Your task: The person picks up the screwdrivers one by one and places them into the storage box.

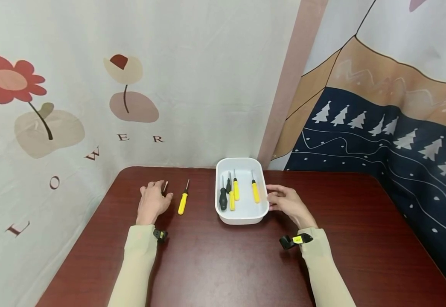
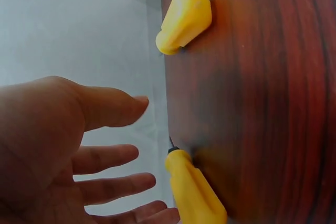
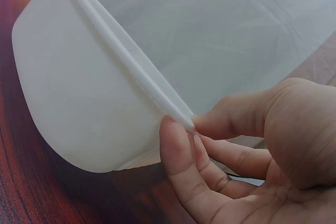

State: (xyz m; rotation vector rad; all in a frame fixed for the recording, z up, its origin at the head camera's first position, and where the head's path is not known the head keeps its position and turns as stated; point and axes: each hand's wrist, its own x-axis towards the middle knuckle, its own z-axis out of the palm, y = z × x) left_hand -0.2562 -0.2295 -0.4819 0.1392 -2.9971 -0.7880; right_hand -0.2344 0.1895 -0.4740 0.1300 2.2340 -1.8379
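My left hand [image 1: 153, 202] reaches over a screwdriver whose metal shank [image 1: 165, 186] shows beside the thumb. In the left wrist view this screwdriver has a yellow handle [image 2: 194, 190] and lies by the fingertips, while thumb and fingers are spread apart. A second yellow screwdriver [image 1: 183, 202] lies on the table to the right of that hand. My right hand [image 1: 290, 204] pinches the right rim of a white plastic tray [image 3: 94, 93] between thumb and fingers. Inside the tray are several screwdrivers, among them a thick black one [image 1: 223, 199] and a yellow one [image 1: 255, 192] apart on the right.
The tray stands near the far edge of a dark red wooden table [image 1: 223, 264]. A patterned curtain [image 1: 207, 85] hangs right behind the table, with a dark blue section [image 1: 342, 140] on the right.
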